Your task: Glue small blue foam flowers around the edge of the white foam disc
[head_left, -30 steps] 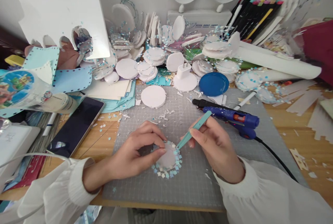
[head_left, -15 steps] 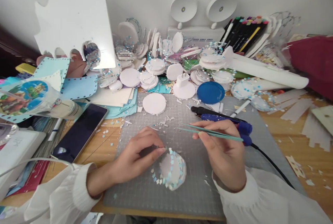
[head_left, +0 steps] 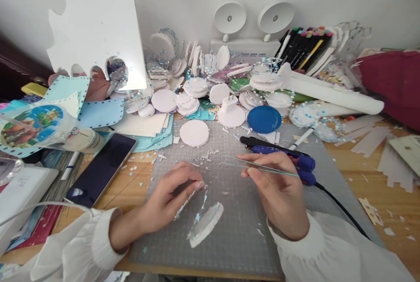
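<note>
Thumb and fingertips of my left hand (head_left: 179, 192) are pinched on a thin strand dotted with small pale-blue pieces. From that strand hangs a white disc (head_left: 207, 225), tilted nearly edge-on over the grey cutting mat (head_left: 243, 242). My right hand (head_left: 278, 190) holds teal tweezers (head_left: 267, 168), their tips apart and pointing left, with nothing seen between them. Behind the hands, a plain white disc (head_left: 194, 133) lies flat among white scraps.
A blue and black tool (head_left: 278, 148) with a cable lies beyond my right hand. A phone (head_left: 101, 168) and a lidded cup (head_left: 42, 127) are at left. Many decorated discs, a blue lid (head_left: 264, 119), black markers (head_left: 305, 48) and a two-headed lamp (head_left: 244, 48) stand behind.
The disc with the strand has turned from showing its face to nearly edge-on, with its strand now drawn up along my left fingers. My right hand has barely moved.
</note>
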The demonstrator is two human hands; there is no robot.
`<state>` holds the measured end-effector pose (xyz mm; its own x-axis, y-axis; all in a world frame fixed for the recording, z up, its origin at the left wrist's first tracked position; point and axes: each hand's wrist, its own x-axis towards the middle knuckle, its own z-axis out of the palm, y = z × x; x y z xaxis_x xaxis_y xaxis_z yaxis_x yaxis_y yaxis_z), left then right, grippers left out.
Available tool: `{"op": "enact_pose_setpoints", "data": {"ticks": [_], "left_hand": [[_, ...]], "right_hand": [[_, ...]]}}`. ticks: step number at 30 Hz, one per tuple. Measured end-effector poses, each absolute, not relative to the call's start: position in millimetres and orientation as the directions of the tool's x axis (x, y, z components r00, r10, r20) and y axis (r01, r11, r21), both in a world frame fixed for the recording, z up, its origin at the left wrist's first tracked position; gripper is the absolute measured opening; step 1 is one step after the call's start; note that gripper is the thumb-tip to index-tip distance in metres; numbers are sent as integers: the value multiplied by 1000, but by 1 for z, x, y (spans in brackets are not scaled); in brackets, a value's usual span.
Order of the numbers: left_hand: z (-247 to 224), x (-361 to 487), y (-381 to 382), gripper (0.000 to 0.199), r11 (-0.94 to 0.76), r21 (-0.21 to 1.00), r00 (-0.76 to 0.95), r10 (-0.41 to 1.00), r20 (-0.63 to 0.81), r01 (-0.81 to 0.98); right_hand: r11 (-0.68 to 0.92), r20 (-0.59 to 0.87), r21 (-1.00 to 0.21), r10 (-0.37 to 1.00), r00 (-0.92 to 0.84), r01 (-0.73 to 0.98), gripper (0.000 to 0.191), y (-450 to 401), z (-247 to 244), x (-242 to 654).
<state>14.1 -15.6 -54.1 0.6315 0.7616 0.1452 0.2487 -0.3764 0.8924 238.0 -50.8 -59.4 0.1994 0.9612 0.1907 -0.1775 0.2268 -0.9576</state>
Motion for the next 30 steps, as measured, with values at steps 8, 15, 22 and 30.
{"op": "enact_pose_setpoints", "data": {"ticks": [8,15,22,30], "left_hand": [[-49,19,-12,13,-562,798,686,670,284,219],[-49,23,-13,15,-592,774,686,660,306,224],[-51,20,-12,11,-307,932,515,840,170,194],[-54,17,-13,16,-267,960,511,839,186,89]], "right_hand": [[123,106,-940,992,71,-319,8,-50,-58,239],[-38,-19,-899,999,-48,-436,8,-51,-56,239],[-110,-37,-872,986,-161,-478,10,-52,-56,239],[-113,-2,-898,967,-254,-425,13,-54,-60,237]]}}
